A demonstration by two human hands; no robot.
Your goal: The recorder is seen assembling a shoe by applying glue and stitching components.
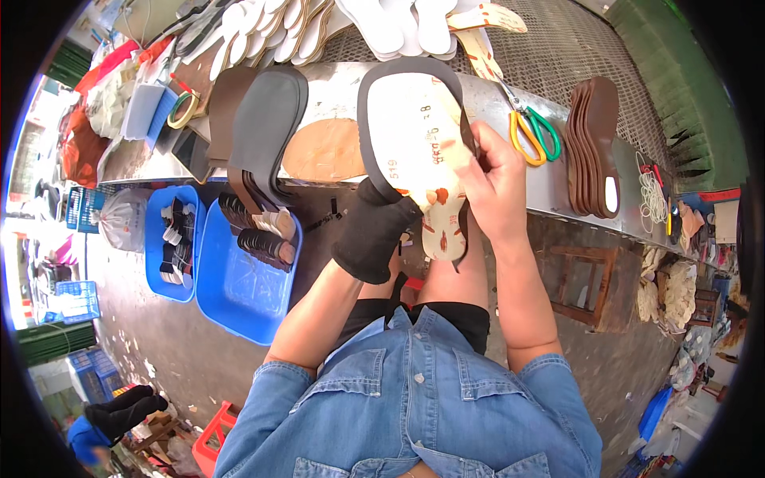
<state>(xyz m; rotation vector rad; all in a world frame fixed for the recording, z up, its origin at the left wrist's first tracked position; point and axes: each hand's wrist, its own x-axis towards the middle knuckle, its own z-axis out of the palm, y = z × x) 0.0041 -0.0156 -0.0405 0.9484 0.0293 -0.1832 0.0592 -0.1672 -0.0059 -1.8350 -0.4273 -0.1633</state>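
Fingers of the gloved left hand and bare right hand grip a dark-edged insole, scissors right of it on the counter, a dark sole left of it.

Bright scene, washed-out glare at far left, workbench bowed by fisheye distortion, black corners

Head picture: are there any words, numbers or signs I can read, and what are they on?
White sole-shaped insert with a black edge, held in the black-covered left hand and bare right hand: dark printed characters and numbers, but I won't copy them out.
Cream sole-shaped piece with red patches, at the back: small dark marks, too small to read.
Stacked brown sole-shaped pieces: a white patch, no writing I can make out.
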